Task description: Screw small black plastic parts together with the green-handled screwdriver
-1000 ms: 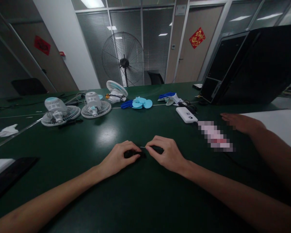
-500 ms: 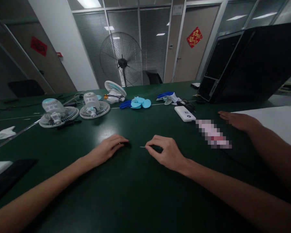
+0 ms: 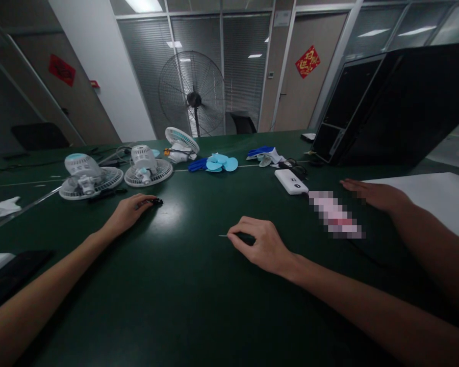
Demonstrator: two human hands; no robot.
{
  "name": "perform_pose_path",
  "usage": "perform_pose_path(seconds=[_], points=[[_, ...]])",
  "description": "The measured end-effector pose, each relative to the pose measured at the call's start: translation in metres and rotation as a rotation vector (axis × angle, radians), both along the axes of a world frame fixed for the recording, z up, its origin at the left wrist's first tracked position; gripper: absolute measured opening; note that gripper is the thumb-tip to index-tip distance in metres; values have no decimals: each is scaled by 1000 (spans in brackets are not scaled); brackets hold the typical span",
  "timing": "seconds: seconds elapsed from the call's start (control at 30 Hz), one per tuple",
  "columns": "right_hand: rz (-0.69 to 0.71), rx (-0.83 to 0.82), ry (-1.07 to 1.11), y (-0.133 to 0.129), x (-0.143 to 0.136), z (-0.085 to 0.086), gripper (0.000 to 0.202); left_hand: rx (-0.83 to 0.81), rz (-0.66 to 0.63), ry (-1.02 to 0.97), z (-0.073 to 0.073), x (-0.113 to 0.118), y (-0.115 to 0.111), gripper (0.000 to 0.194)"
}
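My left hand [image 3: 128,210] is out to the left over the dark green table, its fingers closed on a small black part [image 3: 157,202] whose kind I cannot make out. Near the middle, my right hand [image 3: 258,242] pinches a thin metal rod [image 3: 222,235] between thumb and forefinger. The rod's tip points left; its other end is hidden in the hand. Beyond my left hand lie two small white fans, one fan [image 3: 148,172] and another fan [image 3: 90,178], face down. A light blue fan blade [image 3: 222,162] rests farther back.
A third small fan [image 3: 181,142] and blue-white gloves [image 3: 263,154] lie at the back. To the right are a white power bank [image 3: 290,182], a pixelated phone-like item [image 3: 334,214] and another person's hand [image 3: 375,193]. A large black case [image 3: 401,107] stands back right.
My left hand has moved left and away from my right hand, and the black part now shows at its fingertips. My right hand stays almost where it was, still pinching the rod.
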State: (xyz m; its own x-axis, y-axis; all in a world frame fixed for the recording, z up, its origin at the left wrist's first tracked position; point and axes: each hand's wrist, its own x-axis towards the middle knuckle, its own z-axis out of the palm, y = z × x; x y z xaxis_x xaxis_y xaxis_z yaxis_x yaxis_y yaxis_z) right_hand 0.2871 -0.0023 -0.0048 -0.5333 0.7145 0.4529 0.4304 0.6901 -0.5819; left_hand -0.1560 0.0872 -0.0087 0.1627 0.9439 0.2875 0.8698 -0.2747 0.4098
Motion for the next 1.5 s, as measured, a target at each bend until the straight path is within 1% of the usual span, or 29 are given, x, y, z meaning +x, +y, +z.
perform_pose_path(seconds=[0.07,0.13,0.2,0.23,0.33,0.4,0.53,0.63,0.7,0.8,0.87,1.0,1.13,1.2,1.3,1.5], points=[[-1,-1,-6,0,1,-1,15,-18,-8,-29,-1,-4,2,55],[-1,-3,-3,0,1,-1,15,-62,-10,-91,-1,-11,5,67],[-2,-1,2,0,1,0,14,-107,20,-142,0,-17,7,78],[-3,2,3,0,1,0,14,-120,41,-146,0,-20,8,79],[4,-1,3,0,1,1,14,-107,84,-88,3,-25,8,65],[5,-6,-3,0,1,1,14,-72,83,-37,3,-24,7,56],[-6,5,-9,1,2,-1,14,-5,74,47,-1,-19,5,49],[-5,18,-13,1,2,-1,15,40,135,66,-4,-15,1,45],[-9,19,-13,1,1,-1,15,65,195,9,-3,-11,-2,42],[-11,10,-5,0,1,0,14,99,250,-127,-1,-3,-6,42],[-2,-1,-1,0,1,1,14,118,252,-198,0,2,-6,41],[9,0,0,0,1,2,14,86,196,-341,-3,10,-2,46],[-3,7,-10,0,1,2,14,40,163,-436,-9,10,3,52],[2,-1,-9,0,1,1,14,20,156,-448,-11,8,4,54],[11,-7,-3,1,2,-1,14,9,185,-425,-11,6,3,55],[8,19,-5,3,1,-3,13,3,274,-287,-7,8,-2,55]])
